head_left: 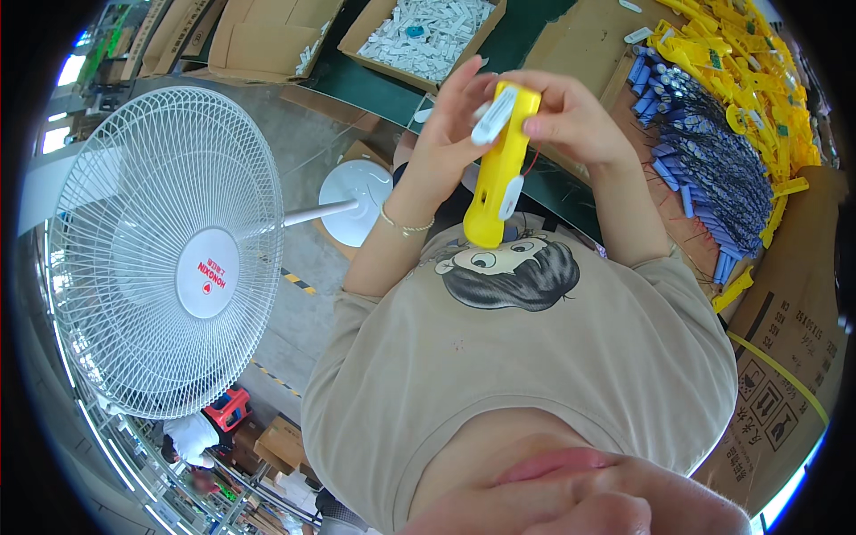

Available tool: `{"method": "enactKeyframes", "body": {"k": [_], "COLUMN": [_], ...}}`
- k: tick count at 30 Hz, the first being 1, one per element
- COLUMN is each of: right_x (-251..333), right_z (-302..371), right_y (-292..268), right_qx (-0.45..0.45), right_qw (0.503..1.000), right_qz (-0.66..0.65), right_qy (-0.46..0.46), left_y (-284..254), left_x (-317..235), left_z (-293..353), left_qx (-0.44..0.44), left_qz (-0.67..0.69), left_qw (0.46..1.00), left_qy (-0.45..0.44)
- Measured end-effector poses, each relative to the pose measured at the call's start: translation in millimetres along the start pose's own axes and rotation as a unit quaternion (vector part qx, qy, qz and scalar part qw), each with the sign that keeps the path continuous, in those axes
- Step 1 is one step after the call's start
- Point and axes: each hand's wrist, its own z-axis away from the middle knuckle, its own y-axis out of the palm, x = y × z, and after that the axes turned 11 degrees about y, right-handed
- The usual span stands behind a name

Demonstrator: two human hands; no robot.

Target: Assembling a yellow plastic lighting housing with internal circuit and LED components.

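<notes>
In front of my chest a long yellow plastic casing (499,174) is held up on a slant. My right hand (575,116) grips its upper part, thumb on the side edge and fingers behind. My left hand (452,134) is curled at the casing's other side, with thumb and fingers closed about a slim white plastic piece (496,116) that lies slantwise across the casing. Part of those fingertips is hidden. A second white piece (511,198) sits on the casing's lower side edge. A thin red wire (533,163) shows beside the casing under my right hand.
A carton (357,40) full of small white pieces stands on the green table (379,92). Right of my hands lie many blue cylinders with dark wires (704,169) and piled yellow casings (758,89). A large white fan (169,254) stands left; a big carton (776,357) is at right.
</notes>
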Motion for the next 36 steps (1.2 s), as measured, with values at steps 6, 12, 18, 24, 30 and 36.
{"method": "enactKeyframes", "body": {"k": [6, 12, 18, 24, 30, 36], "right_x": [-12, -16, -31, -14, -26, -31], "right_z": [-10, -16, -15, -19, -18, -12], "right_y": [-2, -1, -4, 2, -1, 17], "right_qx": [0.076, 0.133, 0.140, -0.138, -0.270, -0.288], "right_qw": [0.995, 0.991, 0.987, 0.990, 0.918, 0.888], "right_qz": [0.066, 0.032, -0.044, 0.013, 0.247, 0.342], "right_qy": [-0.015, -0.017, 0.065, -0.021, -0.153, -0.108], "left_y": [-5, -13, -39, -7, 9, 5], "left_x": [6, 0, -17, -14, -2, 15], "left_z": [1, -2, -17, 4, 11, 10], "left_qx": [0.097, 0.049, 0.226, 0.063, 0.031, -0.018], "left_qz": [0.136, -0.156, -0.599, -0.360, -0.283, -0.351], "left_qw": [0.986, 0.981, 0.645, 0.931, 0.958, 0.931], "left_qy": [0.000, 0.100, 0.418, 0.028, 0.012, 0.097]}}
